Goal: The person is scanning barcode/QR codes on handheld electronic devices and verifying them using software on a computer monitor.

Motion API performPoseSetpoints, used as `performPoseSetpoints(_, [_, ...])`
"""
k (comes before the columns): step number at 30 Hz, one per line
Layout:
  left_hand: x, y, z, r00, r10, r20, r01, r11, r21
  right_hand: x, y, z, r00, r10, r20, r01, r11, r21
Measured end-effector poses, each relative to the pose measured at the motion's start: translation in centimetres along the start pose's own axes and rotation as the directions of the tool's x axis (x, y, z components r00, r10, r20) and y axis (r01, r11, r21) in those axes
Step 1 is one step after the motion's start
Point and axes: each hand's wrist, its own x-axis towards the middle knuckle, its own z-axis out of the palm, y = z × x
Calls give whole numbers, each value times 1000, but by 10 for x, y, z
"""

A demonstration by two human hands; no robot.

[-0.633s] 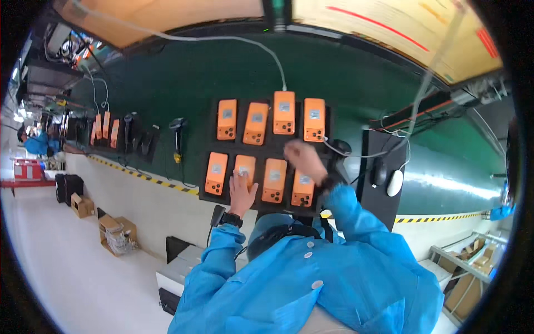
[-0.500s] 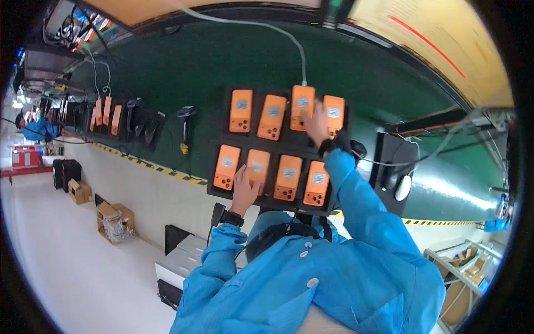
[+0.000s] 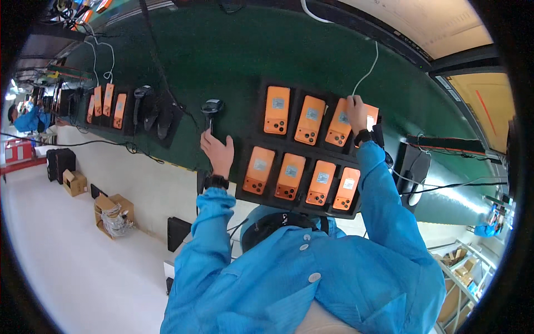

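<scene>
Right of upper centre, the right hand's [image 3: 359,115] fingers curl at the top edge of an orange phone [image 3: 335,128], by a white cable [image 3: 368,74]; I cannot tell whether they pinch it. The left hand [image 3: 219,156], thumb apart, lies at a black scanner [image 3: 212,106]; the phone's pale label [image 3: 344,118] is illegible

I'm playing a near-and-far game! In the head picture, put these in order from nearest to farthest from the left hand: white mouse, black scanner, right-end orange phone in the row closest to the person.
From the left hand:
1. Black scanner: just ahead, very close.
2. Right-end orange phone: to the right, in the front row.
3. White mouse: farthest right of the three.
</scene>
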Motion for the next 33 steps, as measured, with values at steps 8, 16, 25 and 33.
performPoseSetpoints(8, [74, -45, 19, 799, -306, 517, 516, 790, -330, -8, -5, -1, 979, -206, -2, 194, 923, -333])
performPoseSetpoints(16, [-31, -49, -17, 868, -81, 490, 320, 845, -428, -95, -124, 43, 762, -81, 642, -550, 441, 709])
performPoseSetpoints(25, [-105, -23, -66, 778, -191, 599, 519, 733, -440, -128, -135, 93, 661, -373, 651, 331, 924, 194])
performPoseSetpoints(33, [-132, 2, -78, 745, -170, 645, 427, 865, -265, -179, -106, 115, 703, -501, 505, 639, 757, -138])
